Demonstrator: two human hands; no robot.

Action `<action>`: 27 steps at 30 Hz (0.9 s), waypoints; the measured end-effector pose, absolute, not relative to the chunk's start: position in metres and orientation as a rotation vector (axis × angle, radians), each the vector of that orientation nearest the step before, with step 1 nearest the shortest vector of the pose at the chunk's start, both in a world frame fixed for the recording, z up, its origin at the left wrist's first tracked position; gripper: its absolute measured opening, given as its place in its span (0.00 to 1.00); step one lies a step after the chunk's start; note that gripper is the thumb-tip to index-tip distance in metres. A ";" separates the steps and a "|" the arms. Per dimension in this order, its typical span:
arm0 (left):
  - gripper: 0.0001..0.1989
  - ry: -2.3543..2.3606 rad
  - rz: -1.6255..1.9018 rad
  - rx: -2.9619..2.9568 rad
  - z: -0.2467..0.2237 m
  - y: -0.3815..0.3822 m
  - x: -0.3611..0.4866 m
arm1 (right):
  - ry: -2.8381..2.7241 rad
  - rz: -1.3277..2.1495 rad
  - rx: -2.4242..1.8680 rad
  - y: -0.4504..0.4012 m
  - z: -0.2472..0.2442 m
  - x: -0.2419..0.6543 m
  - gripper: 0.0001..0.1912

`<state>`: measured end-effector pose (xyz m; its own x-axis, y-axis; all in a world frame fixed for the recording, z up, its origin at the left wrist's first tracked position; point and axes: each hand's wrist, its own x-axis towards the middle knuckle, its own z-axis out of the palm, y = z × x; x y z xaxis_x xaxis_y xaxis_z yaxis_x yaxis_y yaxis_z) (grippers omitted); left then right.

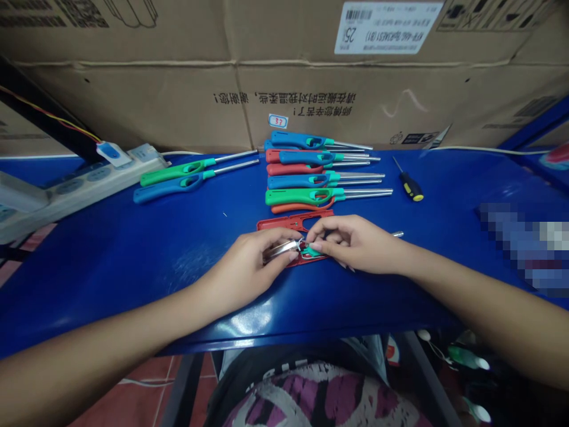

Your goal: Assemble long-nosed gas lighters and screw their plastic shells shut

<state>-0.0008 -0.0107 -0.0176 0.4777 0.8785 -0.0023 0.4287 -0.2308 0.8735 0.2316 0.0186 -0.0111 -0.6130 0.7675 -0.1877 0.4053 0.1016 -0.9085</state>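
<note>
My left hand (249,261) is closed around a shiny silver gas canister (283,248), thumb and fingers on its sides. Under it lies an opened red lighter casing half (294,261), with a green trigger (311,253) and a thin wire inside. The fingers of my right hand (362,244) are pinched together at the canister's nozzle end, over the trigger; what they grip there is too small to make out. Just behind the hands rests a second red casing half (281,223). A metal tube tip (398,234) sticks out beyond my right wrist.
Several stick lighters (297,196) in blue, red and green are stacked at the back middle, and two more (178,172) lie left. A screwdriver (411,187) lies to the right. The power strip (84,181) runs along the left edge. A cardboard wall (178,95) closes off the back.
</note>
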 end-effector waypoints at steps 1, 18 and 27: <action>0.13 1.092 0.643 1.813 -0.019 -0.011 -0.001 | -2.069 1.498 -1.136 0.019 -0.011 0.232 0.12; 0.08 1.013 0.689 1.671 -0.022 -0.011 -0.002 | -2.072 1.506 -1.103 0.019 -0.011 0.232 0.12; 0.07 1.012 0.685 1.691 -0.021 -0.010 -0.003 | -2.072 1.551 -1.100 0.020 -0.012 0.234 0.12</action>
